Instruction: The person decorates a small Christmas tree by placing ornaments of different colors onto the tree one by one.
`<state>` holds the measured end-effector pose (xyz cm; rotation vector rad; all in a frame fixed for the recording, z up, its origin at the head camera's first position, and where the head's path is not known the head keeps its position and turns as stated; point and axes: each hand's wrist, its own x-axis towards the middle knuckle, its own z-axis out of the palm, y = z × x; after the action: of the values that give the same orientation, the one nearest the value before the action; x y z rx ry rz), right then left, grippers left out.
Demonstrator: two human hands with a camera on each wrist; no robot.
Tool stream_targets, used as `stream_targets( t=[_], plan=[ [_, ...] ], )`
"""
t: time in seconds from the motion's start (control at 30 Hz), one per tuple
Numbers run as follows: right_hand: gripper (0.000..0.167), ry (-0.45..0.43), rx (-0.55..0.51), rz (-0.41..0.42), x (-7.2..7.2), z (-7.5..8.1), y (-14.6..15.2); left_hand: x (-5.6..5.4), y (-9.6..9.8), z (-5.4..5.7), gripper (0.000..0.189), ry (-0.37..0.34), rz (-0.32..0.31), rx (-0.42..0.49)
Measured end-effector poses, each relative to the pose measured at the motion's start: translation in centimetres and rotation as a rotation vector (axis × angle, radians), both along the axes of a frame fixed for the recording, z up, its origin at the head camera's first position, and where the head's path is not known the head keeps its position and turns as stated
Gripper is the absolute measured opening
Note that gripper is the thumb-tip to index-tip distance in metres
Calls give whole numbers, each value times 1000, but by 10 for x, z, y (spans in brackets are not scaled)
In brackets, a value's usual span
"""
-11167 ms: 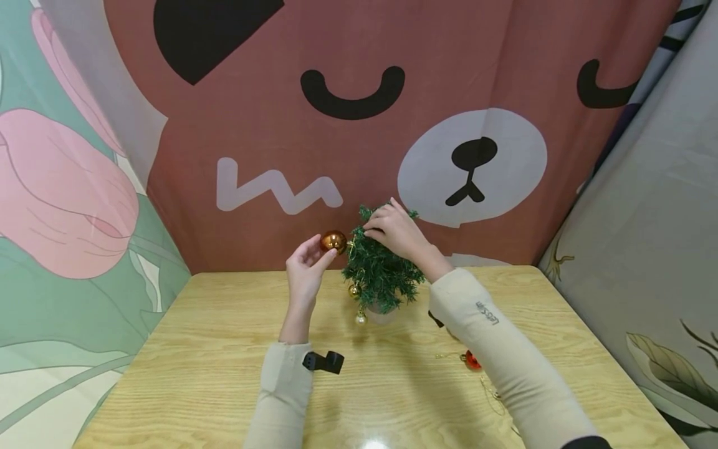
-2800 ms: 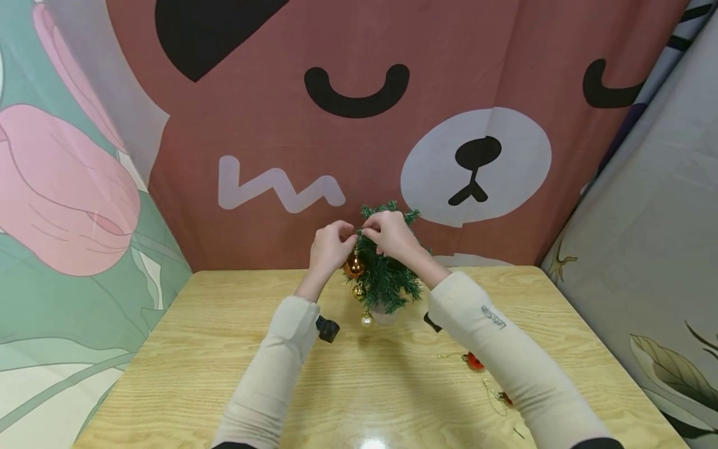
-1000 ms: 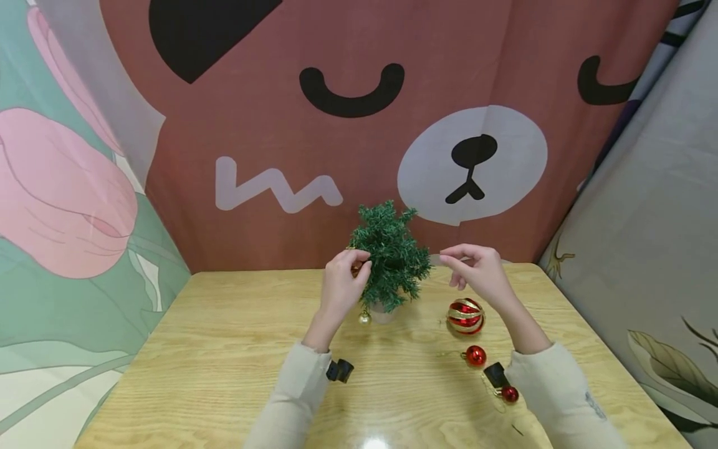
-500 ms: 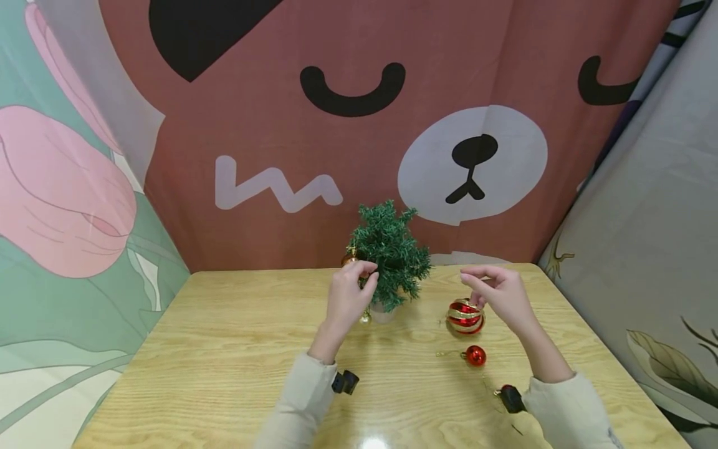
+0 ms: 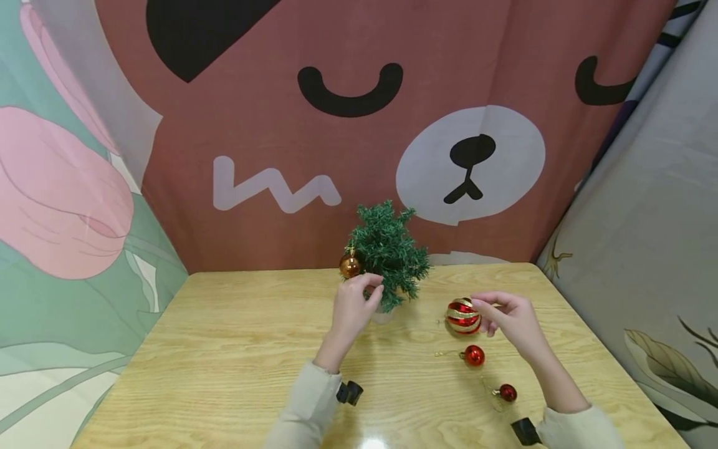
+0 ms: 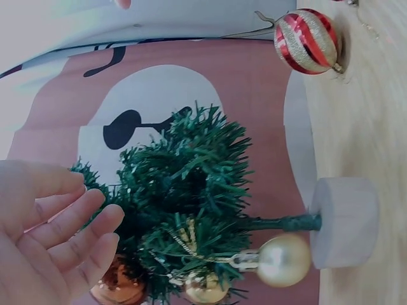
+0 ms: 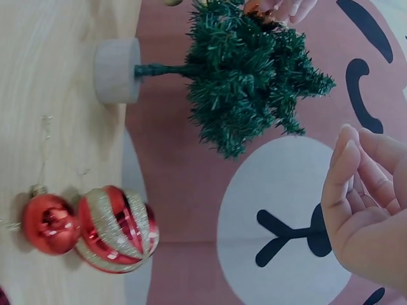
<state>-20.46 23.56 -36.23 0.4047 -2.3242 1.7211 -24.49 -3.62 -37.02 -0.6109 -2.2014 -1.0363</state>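
A small artificial Christmas tree (image 5: 387, 240) stands in a pale round base (image 6: 346, 222) near the table's back. On its left side hangs a copper-coloured bauble (image 5: 350, 266); the left wrist view also shows a shiny gold bauble (image 6: 208, 289) and a pearly gold one (image 6: 284, 260). My left hand (image 5: 353, 308), fingers loosely bent and holding nothing, is in front of the tree's lower left, hiding the two gold baubles in the head view. My right hand (image 5: 513, 324) has thumb and fingertips close together with nothing between them. It overlaps the edge of a red-and-gold striped bauble (image 5: 462, 317).
In front of the striped bauble lie a red bauble (image 5: 474, 355) with a gold cord and a smaller dark red bauble (image 5: 507, 392). The wooden table (image 5: 224, 349) ends at a printed cloth backdrop (image 5: 252, 125). A grey cloth (image 5: 645, 218) hangs along the right.
The copper bauble, earlier in my left hand, now hangs on the tree. Both hands have come away and lower, the right one moving toward the striped bauble.
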Motion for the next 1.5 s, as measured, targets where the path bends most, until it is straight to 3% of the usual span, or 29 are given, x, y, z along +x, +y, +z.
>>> stream_targets(
  t=[0.27,0.73,0.83,1.03,1.3,1.5],
  plan=[
    [10,-26,-10,23,7,-15,10,0,6,-15,17,-18,23,-87],
    [15,-91,-49,23,15,-28,23,0,18,-31,16,46,92,-158],
    [17,-87,-67,39,17,-30,25,0,22,-34,19,-3,81,-136],
    [20,-74,-79,61,19,-33,29,4,32,-44,30,-178,14,-17],
    [22,-109,-87,42,20,-37,35,3,40,-58,27,-180,55,102],
    [13,-95,-49,54,19,-48,44,2,43,-60,24,-164,105,81]
  ],
)
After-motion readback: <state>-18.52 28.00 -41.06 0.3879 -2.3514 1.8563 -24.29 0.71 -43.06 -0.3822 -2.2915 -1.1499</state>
